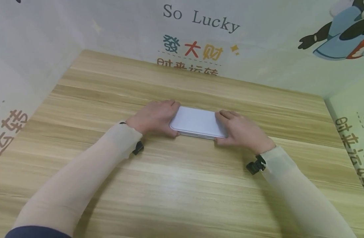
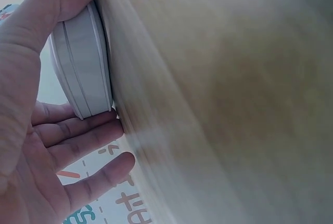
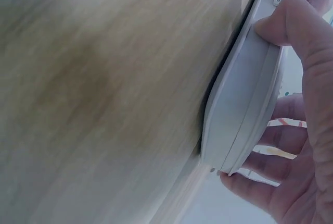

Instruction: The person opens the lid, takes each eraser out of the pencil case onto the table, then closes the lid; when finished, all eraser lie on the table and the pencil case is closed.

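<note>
While both hands [image 1: 156,117] pinch the white case [image 1: 196,122] at opposite ends, their thumbs [image 3: 274,26] touch its near side, fingers [image 2: 96,183] parted.

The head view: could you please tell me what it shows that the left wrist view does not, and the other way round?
Only the head view shows the white case's broad top face, the "So Lucky" lettering and both pale sleeves.

Only the left wrist view shows the seam along the case's left end and the palm side of the left hand.

Both share the case, the left hand gripping it, the wooden tabletop and some printed characters on the wall.
</note>
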{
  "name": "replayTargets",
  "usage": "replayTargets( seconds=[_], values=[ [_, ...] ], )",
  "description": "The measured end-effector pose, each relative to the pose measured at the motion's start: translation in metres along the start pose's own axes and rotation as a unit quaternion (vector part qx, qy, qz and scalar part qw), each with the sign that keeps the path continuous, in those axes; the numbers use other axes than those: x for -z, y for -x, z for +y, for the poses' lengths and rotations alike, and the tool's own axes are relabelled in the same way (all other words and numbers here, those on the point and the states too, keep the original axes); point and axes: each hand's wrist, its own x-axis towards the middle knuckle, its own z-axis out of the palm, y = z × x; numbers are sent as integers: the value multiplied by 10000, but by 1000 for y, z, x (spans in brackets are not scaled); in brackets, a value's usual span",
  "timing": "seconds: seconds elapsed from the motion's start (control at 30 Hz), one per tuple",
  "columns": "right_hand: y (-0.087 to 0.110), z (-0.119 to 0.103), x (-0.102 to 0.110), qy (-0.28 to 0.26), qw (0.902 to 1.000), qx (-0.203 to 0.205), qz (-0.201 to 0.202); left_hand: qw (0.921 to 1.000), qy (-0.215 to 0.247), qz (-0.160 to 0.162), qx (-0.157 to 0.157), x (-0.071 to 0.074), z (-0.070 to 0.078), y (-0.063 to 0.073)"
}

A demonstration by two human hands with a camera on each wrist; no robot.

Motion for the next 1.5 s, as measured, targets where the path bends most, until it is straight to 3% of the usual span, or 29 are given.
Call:
replayTargets(
  seconds=[0.63,1.07,1.5],
  values=[
    [-17,-18,3,241,9997,67,54,10000,-2,-57,25,1,-1,-1],
    [-20,-19,0,368,9988,295,153,10000,45,-5,-33,0,0,-1],
    [-24,-12,13,60,9990,411,-142,9997,189,-129,41,1,3,-1]
  ],
)
